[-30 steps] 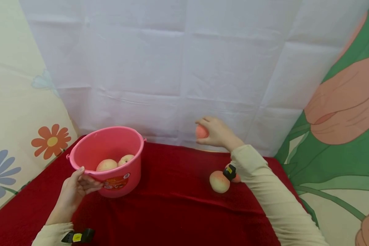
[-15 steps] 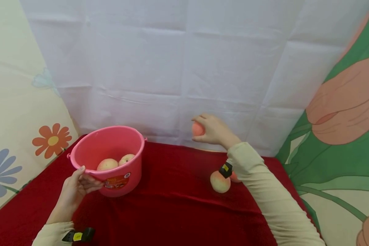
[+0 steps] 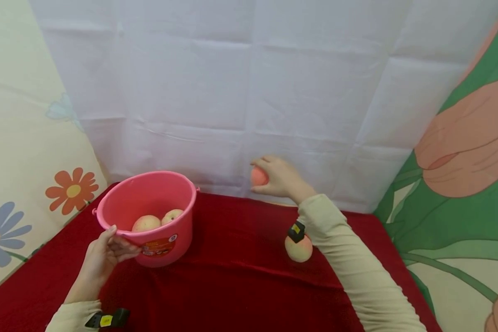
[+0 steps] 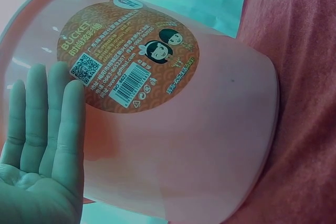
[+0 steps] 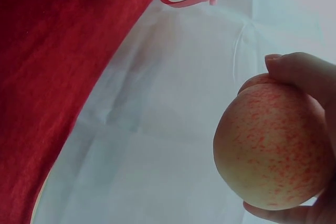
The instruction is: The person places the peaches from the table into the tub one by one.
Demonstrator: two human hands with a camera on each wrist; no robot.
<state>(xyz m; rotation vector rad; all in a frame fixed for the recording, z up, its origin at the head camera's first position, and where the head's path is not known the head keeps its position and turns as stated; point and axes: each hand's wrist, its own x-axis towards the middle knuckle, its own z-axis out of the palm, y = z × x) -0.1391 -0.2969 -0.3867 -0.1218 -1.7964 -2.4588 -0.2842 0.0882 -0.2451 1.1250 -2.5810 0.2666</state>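
Observation:
A pink bucket point(image 3: 181, 242) with an orange label point(image 4: 131, 56) stands at the left of the red cloth. My left hand point(image 3: 101, 258) holds its near rim, thumb at the rim and fingers straight along the outer wall. Inside lie a peach point(image 3: 146, 224) and a second pale peach point(image 3: 172, 216); the bucket's depths are partly hidden. Raised in front of the white backdrop, my right hand point(image 3: 279, 177) grips a speckled peach point(image 5: 273, 145) between thumb and fingers, apart from the bucket. Another peach point(image 3: 299, 250) rests on the cloth below my right forearm.
Red cloth point(image 3: 232, 286) covers the table. White sheeting point(image 3: 249, 92) hangs along its back edge, with flower-printed panels point(image 3: 460, 184) at the sides. The bucket's handle point(image 5: 181, 2) hangs beside its rim.
My right hand has moved slightly left with the peach, toward the bucket. A further peach on the cloth has become hidden behind the right forearm. The left hand and bucket hardly move.

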